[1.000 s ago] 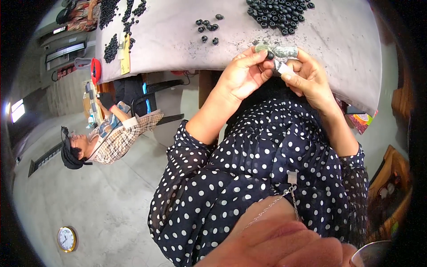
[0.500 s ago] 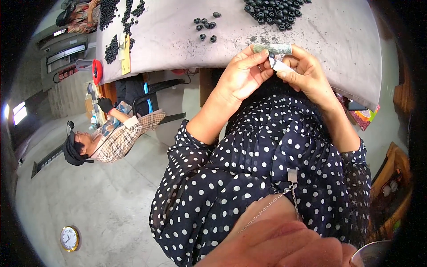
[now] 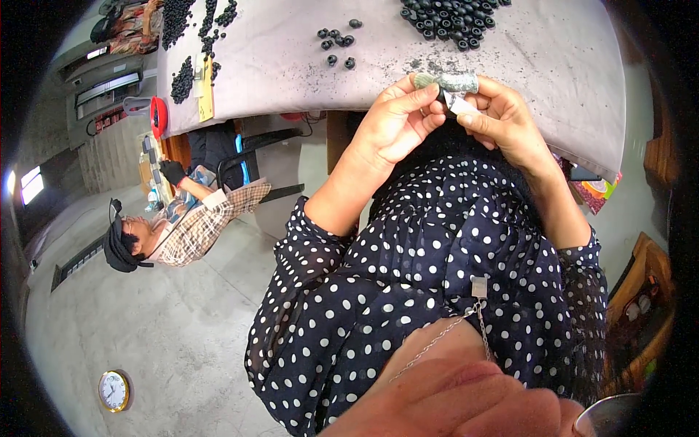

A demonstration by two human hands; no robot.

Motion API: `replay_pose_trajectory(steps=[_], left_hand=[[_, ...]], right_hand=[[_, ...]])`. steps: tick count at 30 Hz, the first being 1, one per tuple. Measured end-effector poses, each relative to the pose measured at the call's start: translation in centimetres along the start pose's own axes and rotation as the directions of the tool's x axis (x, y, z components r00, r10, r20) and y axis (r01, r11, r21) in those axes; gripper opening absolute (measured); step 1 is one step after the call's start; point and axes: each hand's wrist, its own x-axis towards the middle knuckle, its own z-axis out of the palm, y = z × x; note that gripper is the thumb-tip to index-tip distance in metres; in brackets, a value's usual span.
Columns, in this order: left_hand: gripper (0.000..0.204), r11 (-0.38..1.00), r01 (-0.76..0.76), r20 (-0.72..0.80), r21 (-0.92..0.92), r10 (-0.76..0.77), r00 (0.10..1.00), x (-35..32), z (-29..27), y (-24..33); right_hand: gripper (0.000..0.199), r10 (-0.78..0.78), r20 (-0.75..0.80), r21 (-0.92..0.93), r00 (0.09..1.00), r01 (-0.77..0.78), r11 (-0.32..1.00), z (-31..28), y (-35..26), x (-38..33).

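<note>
Silvery and grey, the small metal roll point(image 3: 445, 80) sits right between my two hands, just over the near edge of the desk point(image 3: 277, 65). My left hand point(image 3: 393, 124) pinches its left end with thumb and fingers point(image 3: 408, 91). My right hand point(image 3: 502, 120) pinches the right end, and there is a little white bit point(image 3: 462, 108) under my right thumb. So both hands are closed on the roll, not loose.

I think the roll is light and hard. It looks smooth, so it may slip if I pinch too softly. I would hold it by its two ends, like now, and keep the middle free. It does not look like it would break.

Past my fingers, up on the grey desk, lie small black rings point(image 3: 336, 45) in a loose bunch. A bigger heap of black rings point(image 3: 448, 18) lies further up, above my right hand. More of them point(image 3: 186, 73) are far to the left, beside a yellow tag point(image 3: 206, 98). Dark crumbs are spread over the desk near my fingers.

I see no box or bowl; the rings lie bare on the desk.

Far left of my hands, another person point(image 3: 182, 229) in a checked shirt sits low. A round clock point(image 3: 114, 390) lies on the floor point(image 3: 167, 342).
</note>
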Motion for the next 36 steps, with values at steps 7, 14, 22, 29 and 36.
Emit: replay_pose_trajectory(steps=[7, 14, 22, 29, 36], left_hand=[[0.007, 1.000, -0.003, 0.004, 0.001, 0.003, 1.000, 0.0, 0.1, 0.3], [0.006, 0.999, 0.008, 0.017, -0.033, -0.008, 1.000, 0.0, 0.0, 0.3], [0.009, 0.999, 0.020, 0.038, -0.040, -0.019, 0.999, 0.0, -0.3, 0.5], [0.011, 1.000, 0.002, 0.013, -0.021, -0.002, 1.000, 0.1, -0.5, 0.5], [0.011, 1.000, -0.002, 0.030, -0.029, 0.002, 1.000, 0.1, 0.0, 0.2]], right_hand=[[0.038, -0.003, 0.036, 0.019, 0.999, 0.003, 1.000, -0.4, 0.2, 0.1], [0.036, -0.018, 0.044, -0.046, 0.999, 0.020, 0.999, 0.0, -0.3, 0.1], [0.037, -0.009, 0.057, -0.047, 0.998, 0.012, 0.999, -0.1, -0.3, 0.2], [0.034, 0.038, 0.030, 0.028, 0.999, -0.039, 0.999, -0.2, 0.2, 0.5], [0.031, 0.061, -0.016, 0.155, 0.998, -0.058, 0.986, -0.5, 0.9, 1.0]])
